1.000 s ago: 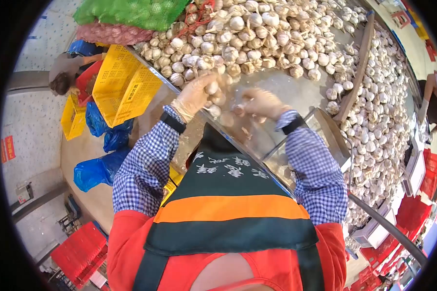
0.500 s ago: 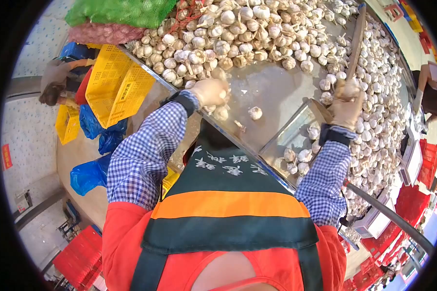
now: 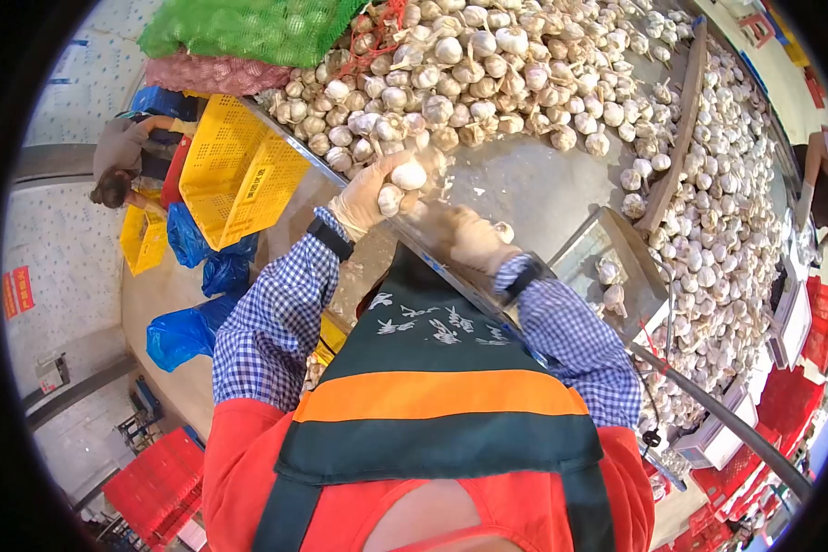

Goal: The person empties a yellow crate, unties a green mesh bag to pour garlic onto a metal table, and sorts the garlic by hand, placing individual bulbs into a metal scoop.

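Observation:
My left hand (image 3: 363, 200), in a light glove, is closed around garlic bulbs (image 3: 408, 176) at the near edge of the metal table (image 3: 515, 184). Two pale bulbs show at its fingers. To the right, my gloved right hand (image 3: 477, 241) is low over the table edge, its fingers smeared by motion. A single bulb (image 3: 503, 232) shows just behind that hand. Beyond both hands spreads a large heap of garlic (image 3: 488, 74). A metal tray (image 3: 637, 258) with a few bulbs inside stands right of my right forearm.
A wooden bar (image 3: 681, 138) separates the heap from more garlic (image 3: 718, 212) on the right. Green net sacks (image 3: 248, 32) lie at the back left. Yellow crates (image 3: 239, 175), blue bags (image 3: 179, 331) and a bending person (image 3: 124, 156) are at the left.
My right hand has left the wooden bar and come down and left, beside my left hand. My left hand has turned, with bulbs now visible in it.

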The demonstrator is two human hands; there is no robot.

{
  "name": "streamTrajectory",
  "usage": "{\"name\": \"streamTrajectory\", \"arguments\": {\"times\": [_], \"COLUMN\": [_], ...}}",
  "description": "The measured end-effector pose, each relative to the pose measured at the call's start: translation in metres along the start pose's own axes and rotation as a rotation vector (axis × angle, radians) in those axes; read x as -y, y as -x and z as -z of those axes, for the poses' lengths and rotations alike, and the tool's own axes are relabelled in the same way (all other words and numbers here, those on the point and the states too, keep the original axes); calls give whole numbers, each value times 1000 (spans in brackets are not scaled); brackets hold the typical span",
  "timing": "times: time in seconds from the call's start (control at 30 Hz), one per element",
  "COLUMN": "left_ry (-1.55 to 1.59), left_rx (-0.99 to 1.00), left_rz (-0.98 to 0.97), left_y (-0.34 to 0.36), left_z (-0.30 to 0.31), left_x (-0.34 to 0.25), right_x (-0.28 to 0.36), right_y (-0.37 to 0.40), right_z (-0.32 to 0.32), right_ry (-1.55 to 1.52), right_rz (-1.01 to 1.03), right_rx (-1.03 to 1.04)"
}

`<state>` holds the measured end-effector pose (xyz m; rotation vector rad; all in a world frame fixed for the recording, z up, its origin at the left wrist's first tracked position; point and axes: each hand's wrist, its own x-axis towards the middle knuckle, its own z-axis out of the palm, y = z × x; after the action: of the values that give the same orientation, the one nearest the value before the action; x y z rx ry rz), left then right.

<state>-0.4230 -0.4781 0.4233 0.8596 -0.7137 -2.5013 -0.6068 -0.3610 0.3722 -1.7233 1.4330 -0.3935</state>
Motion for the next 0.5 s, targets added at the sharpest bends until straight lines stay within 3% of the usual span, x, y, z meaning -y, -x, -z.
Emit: {"name": "streamTrajectory", "arguments": {"times": [0.07,0.1,0.17,0.2,0.27,0.3,0.33,0.37,0.4,0.43,0.47,0.5], "left_ry": [34,62,65,56,3,48,91,-111,-702,-903,-1108,-1210], "left_rx": [-44,-87,-133,-188,-171,-235,-306,-231,-239,-277,-318,-247], "left_rz": [-5,-7,-22,-42,-76,-147,-220,-274,-514,-574,-628,-574], "left_y": [0,-1,-5,-8,-16,-21,-25,-29,-40,-42,-42,-39], "left_z": [-2,-4,-10,-15,-28,-40,-48,-48,-43,-58,-73,-81], "left_x": [4,7,16,21,31,42,52,65,85,91,93,86], "right_x": [12,-9,-63,-59,-22,19,30,40,44,-9,-9,0], "right_y": [18,17,16,21,15,15,18,20,20,12,16,23], "right_z": [25,26,28,29,26,39,34,28,25,-5,1,11], "right_ry": [-439,-430,-1858,-1847,-1989,-2098,-2091,-1457,-820,-992,-998,-1637], "right_rz": [-301,-309,154,139,-187,-179,-175,-98,-21,-32,-26,29], "right_rx": [-55,-52,385,365,-385,-565,-566,-722,-807,-703,-690,-652]}}
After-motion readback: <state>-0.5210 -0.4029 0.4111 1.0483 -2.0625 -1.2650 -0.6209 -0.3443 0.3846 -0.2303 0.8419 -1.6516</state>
